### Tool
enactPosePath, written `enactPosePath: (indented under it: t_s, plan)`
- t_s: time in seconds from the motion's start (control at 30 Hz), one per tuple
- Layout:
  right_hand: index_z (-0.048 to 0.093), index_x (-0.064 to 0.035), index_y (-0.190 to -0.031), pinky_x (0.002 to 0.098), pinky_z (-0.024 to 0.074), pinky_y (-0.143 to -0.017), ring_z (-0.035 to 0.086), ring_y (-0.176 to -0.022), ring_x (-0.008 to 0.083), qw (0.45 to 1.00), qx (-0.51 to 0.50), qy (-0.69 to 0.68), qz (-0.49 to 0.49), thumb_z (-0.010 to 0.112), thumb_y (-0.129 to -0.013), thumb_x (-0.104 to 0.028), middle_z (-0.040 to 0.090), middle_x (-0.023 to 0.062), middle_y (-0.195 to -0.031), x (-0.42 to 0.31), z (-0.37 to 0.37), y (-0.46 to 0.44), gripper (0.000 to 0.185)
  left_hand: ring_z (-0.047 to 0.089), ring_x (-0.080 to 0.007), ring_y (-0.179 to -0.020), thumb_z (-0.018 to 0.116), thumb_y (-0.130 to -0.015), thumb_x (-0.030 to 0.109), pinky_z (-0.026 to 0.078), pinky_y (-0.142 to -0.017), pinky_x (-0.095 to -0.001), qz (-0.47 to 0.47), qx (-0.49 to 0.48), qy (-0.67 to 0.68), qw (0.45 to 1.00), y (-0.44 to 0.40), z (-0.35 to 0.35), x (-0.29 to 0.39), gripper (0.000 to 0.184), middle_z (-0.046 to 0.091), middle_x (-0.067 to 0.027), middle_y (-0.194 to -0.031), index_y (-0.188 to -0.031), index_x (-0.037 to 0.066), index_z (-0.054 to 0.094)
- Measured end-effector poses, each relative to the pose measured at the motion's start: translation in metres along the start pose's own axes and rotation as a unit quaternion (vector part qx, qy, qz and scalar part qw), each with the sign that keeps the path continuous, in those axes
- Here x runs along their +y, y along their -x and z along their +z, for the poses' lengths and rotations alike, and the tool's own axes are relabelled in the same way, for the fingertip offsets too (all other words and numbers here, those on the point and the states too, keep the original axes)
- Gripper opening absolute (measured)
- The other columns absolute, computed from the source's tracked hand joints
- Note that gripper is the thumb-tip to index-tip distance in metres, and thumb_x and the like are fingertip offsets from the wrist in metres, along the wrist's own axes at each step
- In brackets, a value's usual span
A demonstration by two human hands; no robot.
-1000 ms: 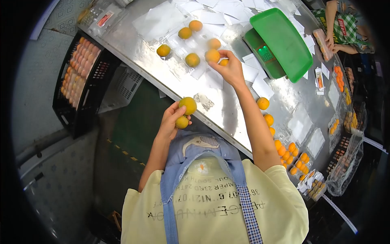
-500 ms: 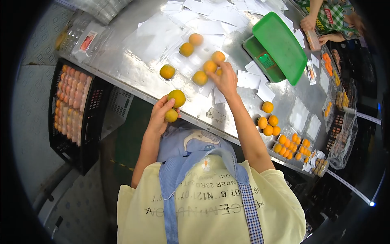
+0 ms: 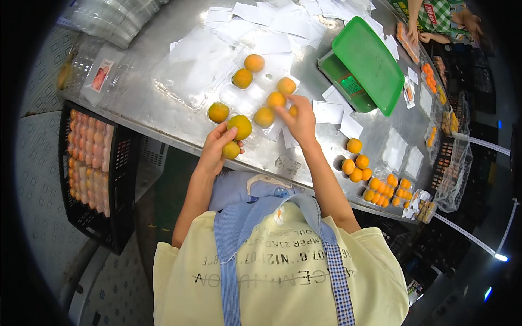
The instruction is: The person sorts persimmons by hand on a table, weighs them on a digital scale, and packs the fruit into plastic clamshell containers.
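Two yellow-green fruits are in my left hand (image 3: pixel 216 148) at the table's front edge: a larger fruit (image 3: pixel 240 127) on top and a smaller fruit (image 3: pixel 231 150) below it. My right hand (image 3: pixel 298 118) reaches over a clear plastic tray (image 3: pixel 233 98), its fingertips at an orange fruit (image 3: pixel 276 100) and partly covering another fruit (image 3: pixel 293 110). Several more fruits sit in or beside the tray, among them one (image 3: pixel 263 117) near its front and a greener one (image 3: pixel 218 112) at its left corner. Whether the right fingers grip a fruit is hard to make out.
A green lidded box (image 3: pixel 370 65) stands right of the tray among white paper slips (image 3: pixel 328 112). Loose oranges (image 3: pixel 354 145) and filled packs lie at right. Black crate (image 3: pixel 98 168) at lower left; clear containers (image 3: pixel 111 19) upper left. A co-worker's hands (image 3: pixel 414 33) hold a pack.
The view has shifted and turned. My right hand has stayed around the tray's right side, where the front fruits now sit in a row. My left hand still holds its two fruits, now nearer the tray.
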State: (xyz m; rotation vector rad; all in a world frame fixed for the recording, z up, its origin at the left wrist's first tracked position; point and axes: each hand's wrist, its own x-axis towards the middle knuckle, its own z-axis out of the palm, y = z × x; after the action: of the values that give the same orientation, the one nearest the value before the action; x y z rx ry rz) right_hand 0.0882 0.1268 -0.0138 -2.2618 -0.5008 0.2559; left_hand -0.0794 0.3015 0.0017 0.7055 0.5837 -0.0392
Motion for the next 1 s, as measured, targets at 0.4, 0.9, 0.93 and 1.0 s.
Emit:
enactPosePath:
  t_s: [0.4,0.9,0.93,1.0]
  plan:
    - [0.041,0.0015,-0.131,0.0408,0.0381,-0.103,0.049,-0.118,0.0264,0.870,-0.127,-0.441,0.182,0.065,-0.083,-0.014,0.051,0.0142,-0.127,-0.020,-0.034,-0.029,0.056,0.058,-0.0099,-0.069,0.061,-0.089,0.021,0.052,-0.062,-0.0255,-0.024,-0.008,0.003,1.000,-0.021,0.007,0.004,0.035,0.060,-0.0052,-0.090,-0.117,0.001,0.053]
    - [0.057,-0.0064,-0.117,0.0404,0.0336,-0.097,0.048,-0.110,0.0322,0.963,-0.054,0.151,-0.219,0.072,-0.075,-0.021,0.060,0.0154,-0.113,-0.005,0.016,-0.088,0.047,0.058,-0.0098,-0.068,0.062,-0.089,0.021,0.052,-0.061,-0.0250,-0.022,0.007,0.014,1.000,-0.024,0.003,0.003,0.034,0.060,-0.0049,-0.089,-0.114,0.001,0.054]
    - [0.059,-0.0070,-0.115,0.0402,0.0325,-0.098,0.047,-0.111,0.0318,0.960,-0.053,0.171,-0.216,0.072,-0.076,-0.022,0.060,0.0147,-0.113,-0.003,0.016,-0.087,0.044,0.058,-0.0098,-0.068,0.062,-0.089,0.021,0.051,-0.061,-0.0249,-0.024,0.007,0.014,1.000,-0.024,0.004,0.003,0.033,0.060,-0.0049,-0.089,-0.114,0.001,0.054]
    - [0.060,-0.0080,-0.114,0.0413,0.0344,-0.097,0.047,-0.111,0.0322,0.946,0.006,0.209,-0.250,0.070,-0.077,-0.025,0.060,0.0138,-0.113,-0.004,0.018,-0.085,0.042,0.058,-0.0099,-0.068,0.062,-0.089,0.021,0.051,-0.061,-0.0247,-0.027,0.004,0.010,1.000,-0.025,0.006,0.003,0.033,0.060,-0.0049,-0.089,-0.114,0.001,0.054]
